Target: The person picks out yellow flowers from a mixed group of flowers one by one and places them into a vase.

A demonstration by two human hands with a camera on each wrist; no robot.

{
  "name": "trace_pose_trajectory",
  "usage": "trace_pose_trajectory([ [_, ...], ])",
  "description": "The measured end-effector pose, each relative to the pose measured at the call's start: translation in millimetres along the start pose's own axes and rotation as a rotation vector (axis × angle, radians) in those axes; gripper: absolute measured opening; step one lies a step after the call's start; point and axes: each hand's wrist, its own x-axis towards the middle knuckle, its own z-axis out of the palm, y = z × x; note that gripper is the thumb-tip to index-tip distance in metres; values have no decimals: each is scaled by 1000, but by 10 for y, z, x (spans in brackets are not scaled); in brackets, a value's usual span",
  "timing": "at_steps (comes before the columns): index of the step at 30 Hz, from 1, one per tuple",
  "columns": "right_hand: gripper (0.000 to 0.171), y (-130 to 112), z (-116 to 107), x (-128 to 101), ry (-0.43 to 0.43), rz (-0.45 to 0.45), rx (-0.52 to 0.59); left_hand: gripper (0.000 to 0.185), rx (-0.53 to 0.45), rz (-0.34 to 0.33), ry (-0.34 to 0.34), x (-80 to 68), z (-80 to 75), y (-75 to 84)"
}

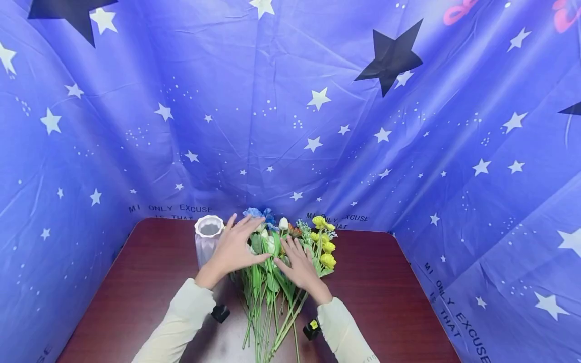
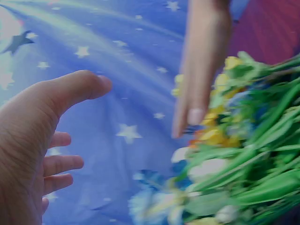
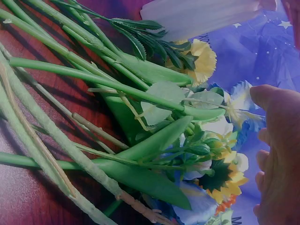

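On the brown table (image 1: 386, 282), open left hand (image 1: 233, 249) and right hand (image 1: 299, 267) hover over flowers (image 1: 281, 252), holding nothing; next, grip a stem for the vase (image 1: 208, 239) at nine o'clock.

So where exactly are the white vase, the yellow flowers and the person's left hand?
white vase (image 1: 209, 233), head view, on its ribbed rim.
yellow flowers (image 1: 328, 248), head view, on one bloom.
left hand (image 1: 235, 248), head view, on the back of the hand.

left hand (image 2: 33, 150) spread, empty — right hand (image 2: 201, 70) over blurred flowers (image 2: 234, 159)
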Motion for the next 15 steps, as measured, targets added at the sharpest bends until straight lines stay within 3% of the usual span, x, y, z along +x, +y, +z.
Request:
trace_pose_trajectory([
  [7,67,28,-72,-39,23,-5,56,100,-107,-54,56,-83,-459,-127],
  [11,69,108,-124,-78,56,-11,105,111,-200,-86,94,-192,-658,-338],
  [15,70,192,-182,-117,107,-18,167,119,-365,-153,90,-323,-787,-590],
])
